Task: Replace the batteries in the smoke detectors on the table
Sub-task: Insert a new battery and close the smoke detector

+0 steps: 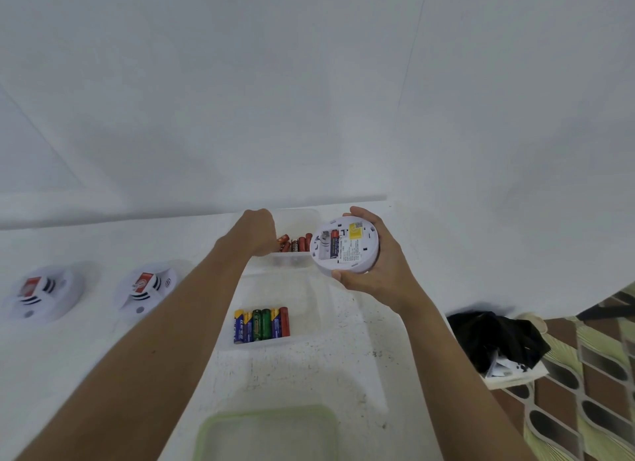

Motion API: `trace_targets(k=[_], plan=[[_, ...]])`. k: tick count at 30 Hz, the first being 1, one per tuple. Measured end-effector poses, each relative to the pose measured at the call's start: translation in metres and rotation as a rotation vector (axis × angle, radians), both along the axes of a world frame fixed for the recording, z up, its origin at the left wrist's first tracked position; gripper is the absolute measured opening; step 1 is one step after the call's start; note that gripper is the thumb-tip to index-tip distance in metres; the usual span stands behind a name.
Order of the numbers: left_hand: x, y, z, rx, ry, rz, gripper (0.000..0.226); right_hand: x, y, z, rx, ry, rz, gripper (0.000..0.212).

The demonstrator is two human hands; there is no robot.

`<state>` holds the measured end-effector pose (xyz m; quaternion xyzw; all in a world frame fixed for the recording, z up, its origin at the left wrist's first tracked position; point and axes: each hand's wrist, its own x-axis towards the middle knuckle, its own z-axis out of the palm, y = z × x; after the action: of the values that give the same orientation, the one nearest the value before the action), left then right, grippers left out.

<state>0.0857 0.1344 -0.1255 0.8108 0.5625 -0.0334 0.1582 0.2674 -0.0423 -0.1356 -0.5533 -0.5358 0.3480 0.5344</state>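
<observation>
My right hand (383, 281) grips a round white smoke detector (357, 254), held up with its back towards me. Its battery bay is uncovered and shows one blue-and-red battery (334, 244) beside an empty slot. My left hand (257, 232) reaches into the far clear container (304, 215), its fingers curled down and hidden at the left end of a row of red batteries (298, 244). Whether it holds one cannot be seen. Two more white detectors (44, 294) (146, 287) lie on the table at the left.
A nearer clear container (311, 290) holds several blue, green and red batteries (262, 324). A green-rimmed lid (268, 433) lies at the front edge of the table. A black bundle (494, 340) sits off the table's right side, above a patterned floor.
</observation>
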Motion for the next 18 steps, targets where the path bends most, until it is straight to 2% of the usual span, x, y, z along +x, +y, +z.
trace_targets(k=[3,7,12,18], plan=[[-0.004,-0.006,0.006,0.018,-0.089,-0.011,0.020,-0.001,-0.001,0.000,0.006,-0.002,0.003,0.091],[-0.013,-0.019,0.016,0.030,-0.366,-0.034,0.021,-0.003,-0.001,0.000,0.011,-0.012,0.002,0.091],[-0.018,-0.040,0.027,0.062,-0.584,-0.009,0.019,-0.006,-0.003,0.001,0.018,-0.007,0.011,0.090],[-0.030,-0.071,0.041,-0.049,-0.786,-0.100,0.032,-0.012,-0.008,0.005,0.034,-0.006,0.013,0.089]])
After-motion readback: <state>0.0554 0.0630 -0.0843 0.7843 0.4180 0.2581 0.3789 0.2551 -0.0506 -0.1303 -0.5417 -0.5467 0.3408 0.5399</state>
